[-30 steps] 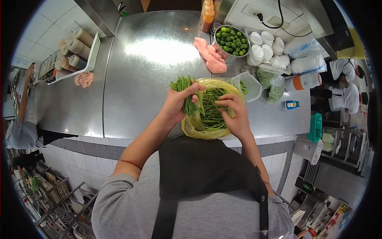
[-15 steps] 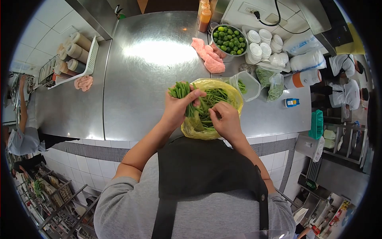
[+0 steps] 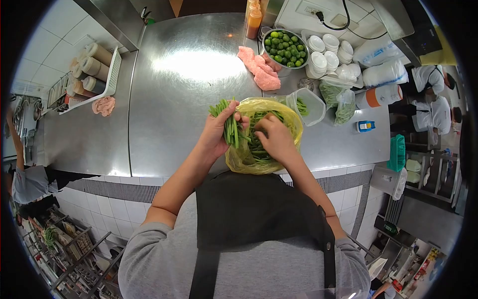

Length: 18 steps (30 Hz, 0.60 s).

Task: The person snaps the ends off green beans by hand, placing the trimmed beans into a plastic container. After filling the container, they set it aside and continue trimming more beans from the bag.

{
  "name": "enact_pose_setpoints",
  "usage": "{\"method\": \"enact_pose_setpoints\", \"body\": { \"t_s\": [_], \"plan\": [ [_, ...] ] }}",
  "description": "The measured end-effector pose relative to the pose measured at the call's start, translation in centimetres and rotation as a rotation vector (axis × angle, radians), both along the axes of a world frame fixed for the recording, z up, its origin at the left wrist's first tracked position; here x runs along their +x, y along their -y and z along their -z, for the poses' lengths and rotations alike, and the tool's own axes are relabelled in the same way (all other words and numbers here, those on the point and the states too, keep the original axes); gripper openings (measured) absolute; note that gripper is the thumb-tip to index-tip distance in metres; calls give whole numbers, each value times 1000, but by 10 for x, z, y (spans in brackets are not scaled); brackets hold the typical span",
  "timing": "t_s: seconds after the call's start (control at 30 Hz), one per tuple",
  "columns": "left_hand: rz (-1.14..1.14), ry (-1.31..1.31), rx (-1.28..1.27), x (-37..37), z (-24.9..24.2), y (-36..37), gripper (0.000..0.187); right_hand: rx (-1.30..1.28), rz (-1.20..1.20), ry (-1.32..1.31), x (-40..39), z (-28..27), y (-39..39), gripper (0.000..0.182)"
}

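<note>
Green long beans stand in a tight bunch in the left hand, the grip closed around their middle so the cut ends fan upward and stay level with one another. Beside it the right hand dips into the yellow plastic bag, fingers curled down among the loose beans lying inside; whether that grip has pinched a bean or is only feeling for one I cannot tell, since the fingertips are buried. The bag sits at the near edge of the steel worktop, its mouth rolled wide open, probably so both hands can work over it without holding it.

Just past the bag toward the right, a clear plastic tub lies tilted with a few green pieces in it, and clear bags of greens rest next to it. Further back along the far edge are a pink cloth, a metal bowl of limes, stacked white cups and an orange sauce bottle. At the far left corner a white rack holds squeeze bottles on their sides.
</note>
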State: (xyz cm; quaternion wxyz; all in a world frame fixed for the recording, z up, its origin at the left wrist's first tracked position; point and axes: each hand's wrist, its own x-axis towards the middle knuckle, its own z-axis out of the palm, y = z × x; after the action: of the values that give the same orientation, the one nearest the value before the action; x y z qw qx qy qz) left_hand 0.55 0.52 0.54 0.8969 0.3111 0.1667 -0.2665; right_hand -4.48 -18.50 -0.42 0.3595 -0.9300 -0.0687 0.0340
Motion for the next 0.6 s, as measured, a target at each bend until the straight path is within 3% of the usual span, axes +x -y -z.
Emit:
{"method": "enact_pose_setpoints", "body": {
  "t_s": [0.13, 0.2, 0.23, 0.3, 0.33, 0.5, 0.6],
  "plan": [
    [130, 94, 63, -4, 3, -5, 22, -94, -25, -127, 4, 5, -19, 21],
    [450, 196, 330, -4, 6, -7, 18, -117, 25, -61, 4, 14, -23, 19],
    [444, 195, 329, -5, 8, -6, 18, -118, 19, -60, 4, 14, -21, 19],
    [504, 430, 752, -11, 11, -5, 18, -146, 71, -85, 4, 13, -11, 18],
    [556, 464, 836, -11, 8, -8, 19, -147, 68, -85, 4, 12, -5, 18],
    [411, 462, 718, -10, 12, -6, 14, 251, 110, -269, 1, -7, 18, 18],
    [304, 512, 624, -5, 4, 4, 15, 383, 223, -177, -3, -12, 15, 18]
  ]
}}
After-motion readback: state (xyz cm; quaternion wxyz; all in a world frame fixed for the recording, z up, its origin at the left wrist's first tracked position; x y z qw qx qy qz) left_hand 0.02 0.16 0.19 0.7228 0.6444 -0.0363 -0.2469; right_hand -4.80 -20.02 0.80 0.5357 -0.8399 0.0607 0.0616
